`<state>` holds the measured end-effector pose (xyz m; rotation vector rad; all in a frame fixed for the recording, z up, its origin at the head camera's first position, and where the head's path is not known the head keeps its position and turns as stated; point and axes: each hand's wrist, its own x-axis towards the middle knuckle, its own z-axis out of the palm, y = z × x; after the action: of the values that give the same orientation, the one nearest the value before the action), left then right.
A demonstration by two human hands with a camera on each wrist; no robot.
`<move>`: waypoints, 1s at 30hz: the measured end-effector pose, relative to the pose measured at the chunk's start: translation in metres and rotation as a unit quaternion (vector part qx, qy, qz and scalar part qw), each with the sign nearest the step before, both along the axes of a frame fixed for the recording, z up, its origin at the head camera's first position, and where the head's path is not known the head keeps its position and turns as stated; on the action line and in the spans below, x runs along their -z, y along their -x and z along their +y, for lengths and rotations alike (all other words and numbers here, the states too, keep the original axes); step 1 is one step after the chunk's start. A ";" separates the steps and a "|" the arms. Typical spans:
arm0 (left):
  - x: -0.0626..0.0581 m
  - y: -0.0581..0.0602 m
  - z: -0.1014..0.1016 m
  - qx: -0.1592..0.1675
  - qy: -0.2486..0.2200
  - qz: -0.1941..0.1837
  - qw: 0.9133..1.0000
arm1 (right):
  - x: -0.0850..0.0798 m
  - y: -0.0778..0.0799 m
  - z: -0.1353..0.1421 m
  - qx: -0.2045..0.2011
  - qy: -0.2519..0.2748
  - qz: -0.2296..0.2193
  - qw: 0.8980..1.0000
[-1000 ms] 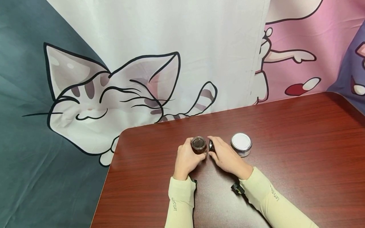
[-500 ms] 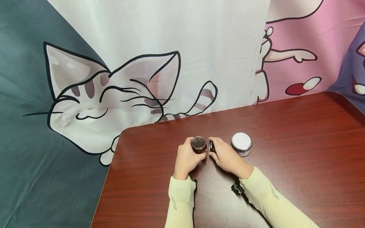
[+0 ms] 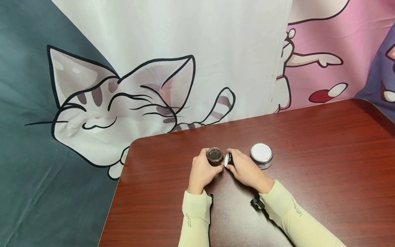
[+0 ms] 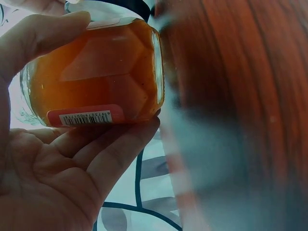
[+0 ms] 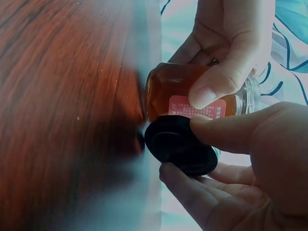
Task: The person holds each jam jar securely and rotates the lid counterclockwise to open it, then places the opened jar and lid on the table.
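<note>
My left hand [image 3: 200, 173] grips a small faceted glass jar [image 4: 101, 72] upright on the table, thumb on one side and fingers on the other. It holds an amber filling and carries a red label with a barcode. From above, its lidless mouth [image 3: 215, 154] looks dark. Just right of it, my right hand [image 3: 247, 171] pinches a round black lid [image 5: 180, 144] between thumb and fingers. The lid stands on edge, its white inner face turned toward the jar in the head view. In the right wrist view the lid overlaps the jar's lower side.
A second, wider jar with a white top [image 3: 261, 153] stands on the table just right of my right hand. The reddish-brown wooden table [image 3: 324, 164] ends at the back against a cartoon-printed curtain [image 3: 148, 41].
The black lid has turned in my right hand's fingers, so its white inner face now shows from above. My left hand and both jars stay in place.
</note>
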<state>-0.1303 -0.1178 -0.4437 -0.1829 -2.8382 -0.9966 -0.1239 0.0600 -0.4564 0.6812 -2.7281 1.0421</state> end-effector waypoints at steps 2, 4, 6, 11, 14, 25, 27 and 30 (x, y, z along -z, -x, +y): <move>0.000 0.000 0.000 0.000 0.000 -0.001 1.000 | -0.001 0.000 0.000 0.001 -0.004 -0.007 1.000; -0.001 0.000 0.000 -0.001 0.000 -0.003 1.000 | -0.001 0.000 0.000 0.001 -0.005 -0.010 1.000; -0.001 0.000 0.000 -0.002 -0.001 -0.005 1.000 | -0.001 0.000 0.000 0.002 -0.006 -0.010 1.000; -0.001 0.000 0.000 -0.001 -0.001 -0.003 1.000 | -0.001 0.000 0.001 0.003 -0.008 -0.012 1.000; -0.001 0.000 0.000 -0.002 -0.003 -0.004 1.000 | -0.001 0.000 0.001 0.004 -0.010 -0.013 1.000; -0.002 0.000 -0.001 -0.008 -0.012 -0.007 1.000 | 0.000 0.000 0.002 0.004 -0.019 -0.021 1.000; -0.002 0.000 -0.001 -0.009 -0.014 -0.007 1.000 | 0.000 0.000 0.003 0.004 -0.022 -0.021 1.000; -0.001 0.000 -0.002 -0.009 -0.016 -0.006 1.000 | 0.001 0.000 0.003 0.005 -0.025 -0.020 0.999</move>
<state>-0.1304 -0.1193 -0.4426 -0.1486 -2.8280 -1.0425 -0.1236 0.0628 -0.4574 0.6616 -2.7974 0.9992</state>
